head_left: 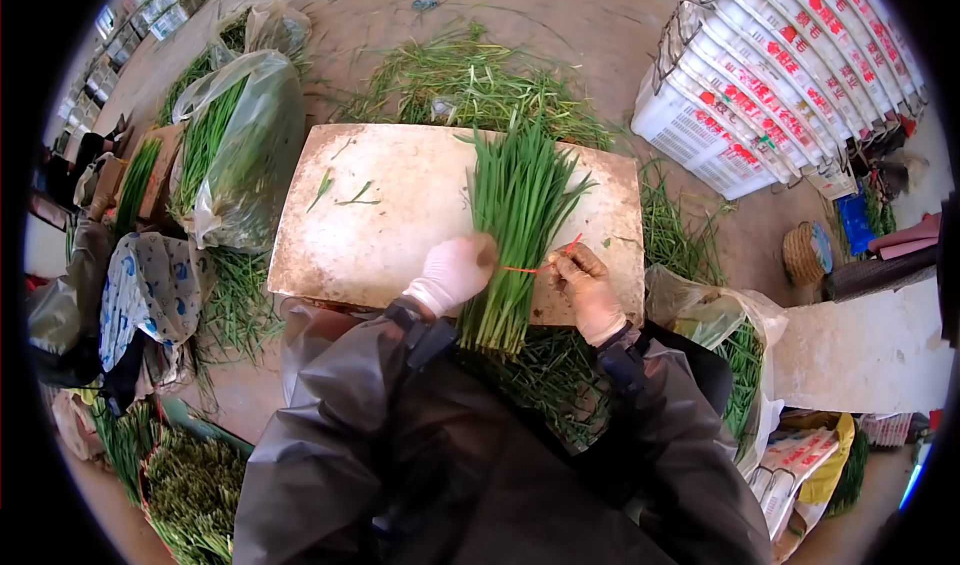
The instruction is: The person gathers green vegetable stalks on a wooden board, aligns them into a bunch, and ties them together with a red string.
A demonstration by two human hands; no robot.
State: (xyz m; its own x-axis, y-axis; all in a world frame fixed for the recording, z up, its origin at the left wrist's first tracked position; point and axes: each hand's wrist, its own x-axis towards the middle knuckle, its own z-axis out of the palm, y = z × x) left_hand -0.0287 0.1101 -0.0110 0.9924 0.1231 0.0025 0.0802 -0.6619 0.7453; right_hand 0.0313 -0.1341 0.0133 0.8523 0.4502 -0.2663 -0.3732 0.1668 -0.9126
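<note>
A bundle of green chives (pixel 520 195) lies across a white board (pixel 380 235), its cut stem ends over the near edge. A thin red tie (pixel 522 269) runs across the stems. My left hand (pixel 455 273), in a white glove, is closed at the bundle's left side, at the tie's left end; its fingertips are partly hidden. On the right side my right hand (pixel 588 290), in a glove with dirty fingers, pinches the other end, which sticks up above the fingers. A few loose chive leaves (pixel 358 197) lie on the board's left half.
Loose chive leaves (pixel 470 75) cover the floor behind the board. White printed crates (pixel 740 85) are stacked at the right. Plastic bags of chives (pixel 245 145) stand at the left, and another bag (pixel 715 315) at the right. More chives (pixel 195 490) are piled at lower left.
</note>
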